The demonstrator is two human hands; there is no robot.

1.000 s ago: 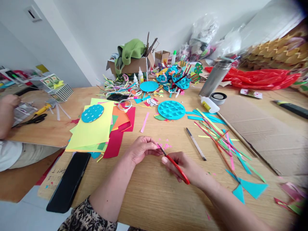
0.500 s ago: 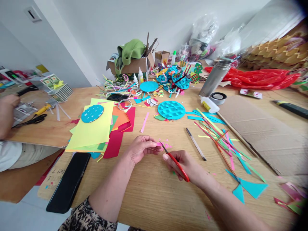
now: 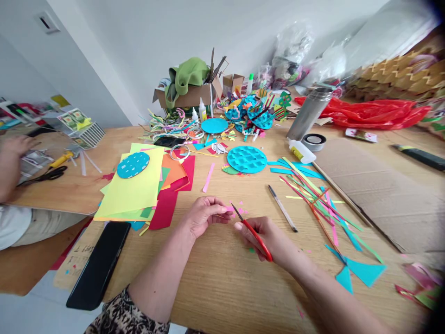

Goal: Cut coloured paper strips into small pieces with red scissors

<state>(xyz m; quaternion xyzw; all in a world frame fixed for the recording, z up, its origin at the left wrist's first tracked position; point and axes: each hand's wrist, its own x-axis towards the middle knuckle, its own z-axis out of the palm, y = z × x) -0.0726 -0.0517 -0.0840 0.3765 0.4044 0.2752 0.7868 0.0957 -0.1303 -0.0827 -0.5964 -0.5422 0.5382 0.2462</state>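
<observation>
My left hand (image 3: pixel 208 215) is closed in a pinch on a small piece of pink paper (image 3: pixel 230 209) over the middle of the wooden table. Red-handled scissors (image 3: pixel 256 237) are gripped in my right hand (image 3: pixel 264 232), their blades pointing up and left at the pink paper. Tiny pink scraps (image 3: pixel 241 204) lie around the blade tips. Just beyond my left hand is a longer pink strip (image 3: pixel 208 177). A pen (image 3: pixel 282 208) rests to the right of the scissors.
Left are stacked coloured paper (image 3: pixel 128 199) and a black phone (image 3: pixel 99 264). A scaled blue paper oval (image 3: pixel 247 159) lies ahead. To the right are paper strips (image 3: pixel 323 208), a steel flask (image 3: pixel 309 113) and cardboard (image 3: pixel 385 195). A co-worker's hand (image 3: pixel 15 146) is far left.
The co-worker's hand at the far left has shifted a little. My hands, the scissors and the pink paper stay almost in the same place.
</observation>
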